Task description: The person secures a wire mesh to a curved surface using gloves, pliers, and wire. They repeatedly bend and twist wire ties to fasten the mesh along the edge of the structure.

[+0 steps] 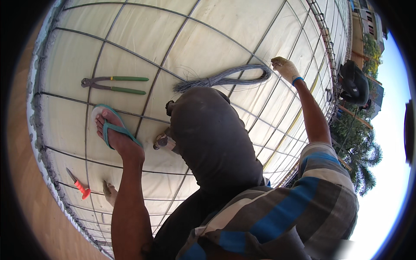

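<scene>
My right hand, in a pale work glove with a blue cuff, is stretched out at the upper right. Its fingers are bunched together beside the looped end of a bundle of grey tie wire; what they pinch, if anything, is too small to make out. Low on the left, my left hand, also gloved, shows partly behind my bare shin, its fingers mostly hidden. Near it lies a pointed chisel with a red guarded grip. Green-handled pincers rest on the pale sheeting beyond my sandalled foot.
A grid of steel rebar spreads across the pale sheeting. My dark-trousered knee hides the middle. Along the left runs a rough concrete edge beside a brown surface. Another person bends over at the far right.
</scene>
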The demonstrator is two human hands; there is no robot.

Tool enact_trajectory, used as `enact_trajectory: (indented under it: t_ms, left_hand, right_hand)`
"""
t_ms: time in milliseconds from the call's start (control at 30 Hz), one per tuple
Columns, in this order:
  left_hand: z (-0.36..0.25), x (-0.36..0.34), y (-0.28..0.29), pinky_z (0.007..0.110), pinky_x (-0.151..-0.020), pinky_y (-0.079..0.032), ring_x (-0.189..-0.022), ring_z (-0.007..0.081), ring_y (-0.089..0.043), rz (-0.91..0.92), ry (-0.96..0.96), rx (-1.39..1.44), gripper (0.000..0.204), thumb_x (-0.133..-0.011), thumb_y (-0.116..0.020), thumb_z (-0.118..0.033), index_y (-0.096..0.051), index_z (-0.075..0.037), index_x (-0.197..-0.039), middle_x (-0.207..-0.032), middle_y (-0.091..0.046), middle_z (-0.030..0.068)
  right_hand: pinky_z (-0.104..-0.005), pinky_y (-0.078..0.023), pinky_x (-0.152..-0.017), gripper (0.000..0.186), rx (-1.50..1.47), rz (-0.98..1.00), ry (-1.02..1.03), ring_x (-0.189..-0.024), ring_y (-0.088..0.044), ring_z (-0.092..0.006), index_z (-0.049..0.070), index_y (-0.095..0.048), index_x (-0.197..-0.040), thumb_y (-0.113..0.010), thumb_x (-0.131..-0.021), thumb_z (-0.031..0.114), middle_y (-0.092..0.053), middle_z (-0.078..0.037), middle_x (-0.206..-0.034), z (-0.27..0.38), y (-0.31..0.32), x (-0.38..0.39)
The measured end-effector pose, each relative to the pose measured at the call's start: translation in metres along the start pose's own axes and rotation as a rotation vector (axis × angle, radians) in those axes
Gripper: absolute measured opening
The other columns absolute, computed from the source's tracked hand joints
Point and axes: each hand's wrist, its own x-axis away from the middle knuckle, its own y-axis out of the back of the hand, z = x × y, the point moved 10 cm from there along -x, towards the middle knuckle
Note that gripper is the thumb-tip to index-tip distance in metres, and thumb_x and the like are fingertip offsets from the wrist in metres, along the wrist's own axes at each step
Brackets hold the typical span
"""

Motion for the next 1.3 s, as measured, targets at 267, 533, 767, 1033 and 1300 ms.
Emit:
enact_trajectory:
  t_ms: [267,533,767,1033,1300]
  left_hand:
    - [0.004,-0.004,0.002,0.044,-0.132,0.003,-0.163,0.0306,-0.008,-0.007,0.011,0.016,0.083,-0.113,-0.02,-0.057,-0.019,0.009,-0.163,-0.174,-0.017,0.0224]
    - [0.015,-0.004,0.003,0.042,-0.132,0.002,-0.163,0.0293,-0.01,-0.007,-0.059,0.048,0.083,-0.113,-0.023,-0.057,-0.019,0.008,-0.164,-0.174,-0.018,0.021]
    - [0.051,-0.025,0.033,0.039,-0.122,-0.029,-0.143,0.0239,-0.044,-0.076,0.085,0.05,0.072,-0.113,-0.033,-0.052,-0.037,0.005,-0.157,-0.153,-0.049,0.0144]
    - [-0.029,-0.017,0.07,0.04,-0.102,-0.054,-0.116,0.0307,-0.068,0.802,0.173,1.012,0.084,-0.101,-0.053,-0.068,-0.045,-0.001,-0.151,-0.133,-0.065,0.0184]
    - [-0.095,0.04,0.007,0.049,-0.115,-0.045,-0.142,0.0439,-0.046,1.365,0.537,1.797,0.082,-0.104,-0.051,-0.062,-0.032,-0.005,-0.16,-0.158,-0.04,0.0267]
  right_hand:
    - [-0.0378,-0.056,-0.089,0.025,0.109,-0.512,-0.136,-0.102,-0.076,-0.0241,0.011,-0.073,-0.118,-0.064,-0.097,0.021,-0.08,-0.01,-0.104,-0.089,0.063,0.021]
    - [-0.0469,-0.059,-0.087,0.034,0.146,-1.205,-0.967,-0.099,-0.076,-0.0349,0.006,-0.076,-0.112,-0.065,-0.092,0.03,-0.078,-0.018,-0.111,-0.23,0.236,0.224]
    - [-0.0288,-0.056,-0.074,0.018,-1.099,-1.041,0.008,-0.075,-0.062,-0.012,0.008,-0.067,-0.114,-0.066,-0.101,0.021,-0.063,0.0,-0.087,-0.021,0.205,0.123]
    - [-0.0282,-0.052,-0.079,0.014,-0.495,-0.275,0.509,-0.09,-0.068,-0.0102,0.002,-0.069,-0.106,-0.069,-0.097,0.012,-0.072,-0.002,-0.088,0.422,0.032,0.128]
    - [-0.0451,-0.056,-0.085,0.02,0.335,0.436,1.313,-0.09,-0.071,-0.0333,0.008,-0.069,-0.1,-0.075,-0.083,0.015,-0.072,-0.01,-0.091,0.575,-0.149,0.249]
